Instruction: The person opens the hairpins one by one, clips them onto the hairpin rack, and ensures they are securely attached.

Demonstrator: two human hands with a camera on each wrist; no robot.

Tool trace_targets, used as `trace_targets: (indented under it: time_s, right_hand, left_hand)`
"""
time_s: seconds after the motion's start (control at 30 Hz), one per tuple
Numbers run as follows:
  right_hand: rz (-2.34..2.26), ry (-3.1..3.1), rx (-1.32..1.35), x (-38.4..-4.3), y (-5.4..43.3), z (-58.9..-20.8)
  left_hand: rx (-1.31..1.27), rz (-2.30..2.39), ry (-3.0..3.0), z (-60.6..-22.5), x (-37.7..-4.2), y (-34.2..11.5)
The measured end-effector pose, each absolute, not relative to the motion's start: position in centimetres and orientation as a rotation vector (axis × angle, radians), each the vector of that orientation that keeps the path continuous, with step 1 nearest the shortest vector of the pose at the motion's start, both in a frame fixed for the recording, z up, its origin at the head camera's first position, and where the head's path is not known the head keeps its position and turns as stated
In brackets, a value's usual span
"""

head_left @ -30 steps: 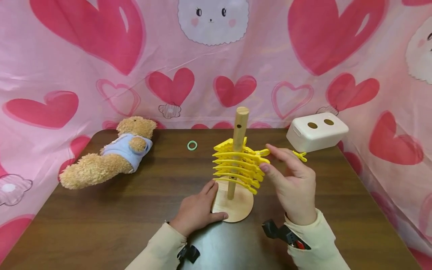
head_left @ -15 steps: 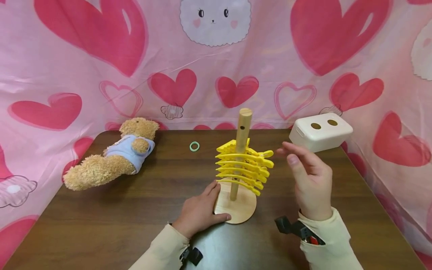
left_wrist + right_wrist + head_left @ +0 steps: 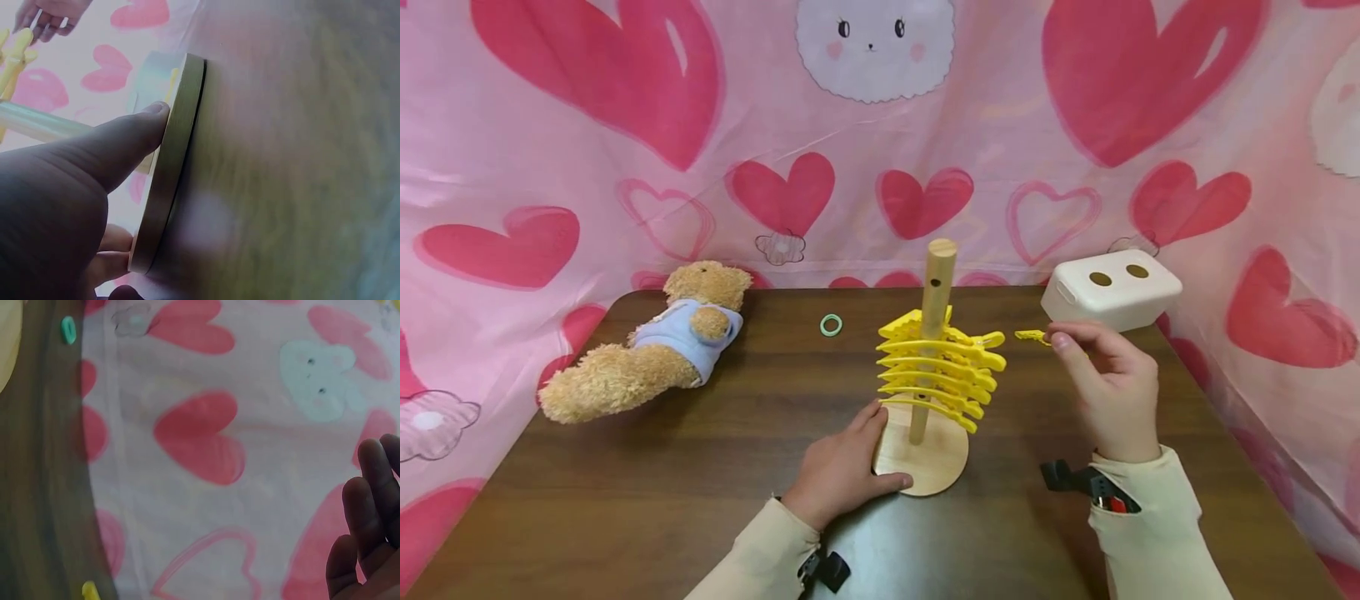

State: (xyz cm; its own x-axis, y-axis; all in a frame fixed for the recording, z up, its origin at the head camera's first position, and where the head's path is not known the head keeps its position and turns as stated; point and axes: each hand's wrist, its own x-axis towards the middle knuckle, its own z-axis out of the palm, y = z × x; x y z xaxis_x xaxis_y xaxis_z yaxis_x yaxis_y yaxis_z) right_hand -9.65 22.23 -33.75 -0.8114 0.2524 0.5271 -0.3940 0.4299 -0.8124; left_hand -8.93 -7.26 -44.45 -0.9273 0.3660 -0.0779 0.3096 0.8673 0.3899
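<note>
A wooden stand (image 3: 942, 454) with a round base and an upright post (image 3: 937, 292) stands at the middle of the table. Several yellow alligator hair clips (image 3: 936, 367) sit one above another around the post, their handles pointing right. My left hand (image 3: 842, 471) rests on the left of the base, thumb on top, also seen in the left wrist view. Right of the stand, my right hand (image 3: 1116, 387) pinches the right end of another yellow hair clip (image 3: 1032, 336) between thumb and forefinger. The right wrist view shows only that clip's tip (image 3: 90, 590).
A teddy bear (image 3: 688, 329) in a light blue top lies at the left. A small green ring (image 3: 831, 325) lies behind the stand. At the back right stands a white box (image 3: 1116, 292) with two round holes. A pink heart-patterned cloth (image 3: 880, 133) hangs behind.
My right hand has left the clips on the post, moved right, and closed its thumb and forefinger on the separate hair clip. The left hand stays on the base.
</note>
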Motion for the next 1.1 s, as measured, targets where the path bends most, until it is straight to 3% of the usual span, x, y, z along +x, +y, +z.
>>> trace_targets:
  time_s: [0.43,0.83,1.1]
  right_hand:
    - [1.500,-2.132,-0.017,-12.4,24.9,-36.4]
    - [1.875,-1.983,-0.329,-14.7,28.0,-39.3]
    - [1.826,-2.128,-0.416,-15.3,29.9,-41.1]
  left_hand:
    - [0.461,0.676,2.920,-44.7,-9.7,-7.5]
    - [0.412,0.723,2.892,-44.8,-9.9,-7.8]
    - [0.394,0.734,2.887,-45.0,-9.6,-7.5]
